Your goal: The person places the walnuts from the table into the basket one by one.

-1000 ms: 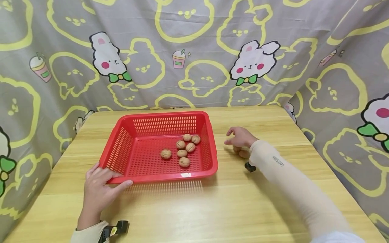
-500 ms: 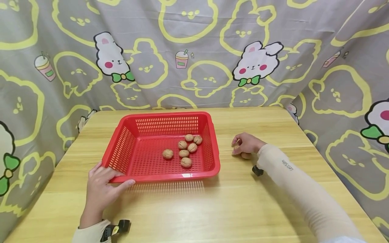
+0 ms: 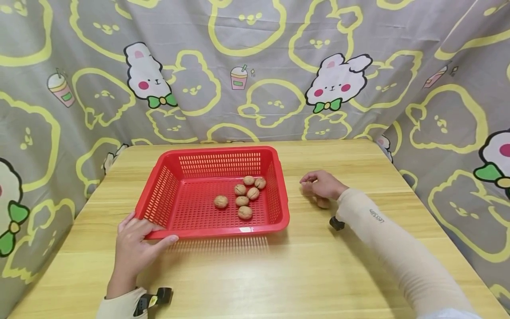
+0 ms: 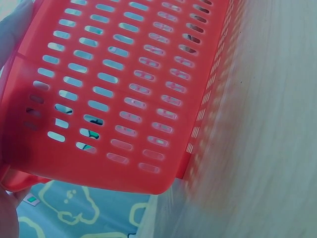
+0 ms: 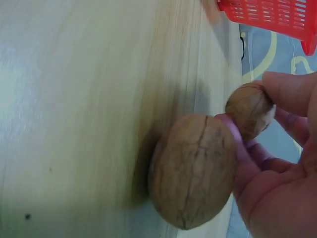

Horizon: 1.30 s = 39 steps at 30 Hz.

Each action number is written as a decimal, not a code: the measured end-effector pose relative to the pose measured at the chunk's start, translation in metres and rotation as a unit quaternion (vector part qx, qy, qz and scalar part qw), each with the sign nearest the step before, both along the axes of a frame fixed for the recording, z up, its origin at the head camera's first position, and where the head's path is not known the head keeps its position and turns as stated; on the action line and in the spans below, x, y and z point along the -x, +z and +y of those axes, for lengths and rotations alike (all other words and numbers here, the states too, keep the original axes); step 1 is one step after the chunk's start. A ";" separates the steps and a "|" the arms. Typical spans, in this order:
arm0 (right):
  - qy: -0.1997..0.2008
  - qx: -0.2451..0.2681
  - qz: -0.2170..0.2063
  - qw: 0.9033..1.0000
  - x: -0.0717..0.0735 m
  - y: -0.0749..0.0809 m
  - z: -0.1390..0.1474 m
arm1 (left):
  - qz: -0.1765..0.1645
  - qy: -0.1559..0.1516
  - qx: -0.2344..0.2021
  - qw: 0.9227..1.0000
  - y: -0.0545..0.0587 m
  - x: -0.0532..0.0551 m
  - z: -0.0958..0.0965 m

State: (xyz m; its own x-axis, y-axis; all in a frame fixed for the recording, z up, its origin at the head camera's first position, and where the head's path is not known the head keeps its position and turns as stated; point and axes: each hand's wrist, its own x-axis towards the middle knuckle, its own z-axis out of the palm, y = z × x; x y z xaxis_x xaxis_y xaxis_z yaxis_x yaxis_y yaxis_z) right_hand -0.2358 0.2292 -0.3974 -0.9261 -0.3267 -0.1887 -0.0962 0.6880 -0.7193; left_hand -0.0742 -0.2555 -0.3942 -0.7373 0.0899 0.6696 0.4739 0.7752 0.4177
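Note:
A red plastic basket (image 3: 215, 233) with slotted walls stands on the wooden table, with several walnuts (image 3: 245, 212) on its floor, mostly toward the right side. My left hand (image 3: 133, 248) grips the basket's front left corner, thumb along the front rim; the left wrist view shows the slotted basket wall (image 4: 111, 84) close up. To the right of the basket, my right hand (image 3: 326, 184) pinches a walnut (image 5: 249, 110) between thumb and fingers, plain in the right wrist view but hidden in the head view. Another walnut (image 5: 193, 171) lies on the table beside that hand.
The wooden table (image 3: 255, 274) extends in front of the basket and to both sides. A grey patterned curtain (image 3: 275, 119) hangs behind the table and along its sides. Both wrists wear small black cameras (image 3: 163, 296).
My right hand first went right and closed its fingers round a walnut, then moved slightly left with it. The left hand keeps its grip on the basket. The head view shifted a little.

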 end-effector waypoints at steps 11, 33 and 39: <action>0.007 0.016 0.064 0.998 -0.003 0.010 -0.013 | -0.006 0.004 0.000 1.000 0.000 0.000 0.001; 0.048 0.114 0.122 0.985 0.006 0.045 -0.033 | -0.009 0.008 0.006 1.000 -0.001 0.001 0.000; 0.053 0.127 0.124 0.983 0.007 0.059 -0.041 | -0.005 0.007 0.005 1.000 -0.001 0.001 -0.001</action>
